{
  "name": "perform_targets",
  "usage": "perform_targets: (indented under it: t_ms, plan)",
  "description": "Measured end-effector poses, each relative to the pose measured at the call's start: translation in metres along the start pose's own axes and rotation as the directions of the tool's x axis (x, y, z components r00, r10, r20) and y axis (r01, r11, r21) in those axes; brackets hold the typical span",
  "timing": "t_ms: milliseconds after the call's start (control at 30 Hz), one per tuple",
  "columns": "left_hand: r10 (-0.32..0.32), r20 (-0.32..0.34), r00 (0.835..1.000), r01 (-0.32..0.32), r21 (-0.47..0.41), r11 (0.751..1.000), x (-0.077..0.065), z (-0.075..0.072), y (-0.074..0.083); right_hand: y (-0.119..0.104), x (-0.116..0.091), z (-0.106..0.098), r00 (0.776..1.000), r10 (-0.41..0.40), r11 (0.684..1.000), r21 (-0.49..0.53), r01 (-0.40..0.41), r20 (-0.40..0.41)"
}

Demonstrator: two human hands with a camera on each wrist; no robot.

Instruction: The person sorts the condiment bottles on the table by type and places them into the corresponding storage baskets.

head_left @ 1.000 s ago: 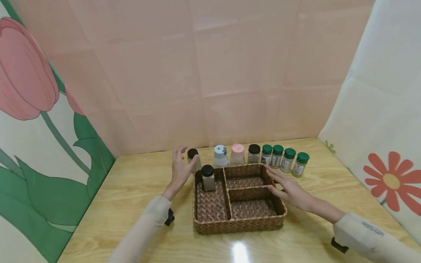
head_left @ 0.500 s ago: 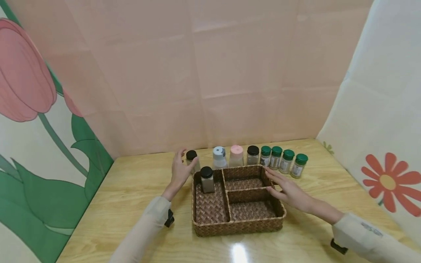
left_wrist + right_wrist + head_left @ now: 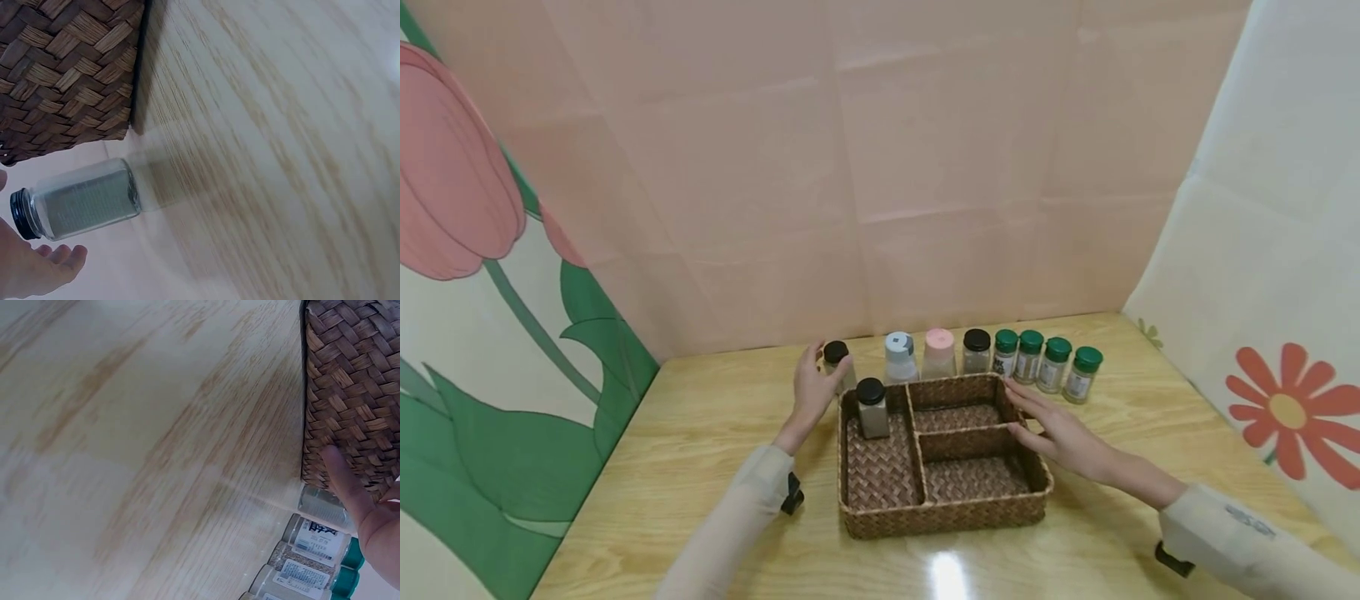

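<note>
In the head view, my left hand (image 3: 815,389) is held around a clear jar with a black lid (image 3: 837,355) standing behind the basket's left corner. The left wrist view shows this jar (image 3: 87,199) between thumb and spread fingers, with gaps around it. My right hand (image 3: 1067,433) rests on the right side of a brown woven basket (image 3: 947,512), its fingers extended at the rim. One of its fingers (image 3: 344,478) lies against the outer wall in the right wrist view. Another black-lidded jar (image 3: 872,408) stands upright in the basket's left compartment.
Behind the basket stand a blue-capped bottle (image 3: 901,357), a pink-capped bottle (image 3: 939,354), a black-lidded jar (image 3: 976,350) and several green-lidded spice jars (image 3: 1055,364). Two right-hand compartments of the basket show bare weave. A pink backdrop (image 3: 850,208) rises behind the wooden table (image 3: 715,417).
</note>
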State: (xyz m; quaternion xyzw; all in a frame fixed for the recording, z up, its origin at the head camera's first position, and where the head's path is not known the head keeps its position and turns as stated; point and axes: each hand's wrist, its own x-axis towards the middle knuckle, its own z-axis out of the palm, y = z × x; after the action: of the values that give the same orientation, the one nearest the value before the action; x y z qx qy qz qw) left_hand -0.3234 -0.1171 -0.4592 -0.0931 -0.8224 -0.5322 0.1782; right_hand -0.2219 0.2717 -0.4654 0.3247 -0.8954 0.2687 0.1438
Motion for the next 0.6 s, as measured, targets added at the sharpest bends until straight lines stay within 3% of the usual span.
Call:
perform_targets:
  t_ms: [600]
  plan:
    - [0.007,-0.014,1.0,-0.006,0.011,1.0,0.0047,0.0016,-0.0052,0.0001,0.0008,0.0,1.0,-0.009,1.0,0.002,0.009,0.0]
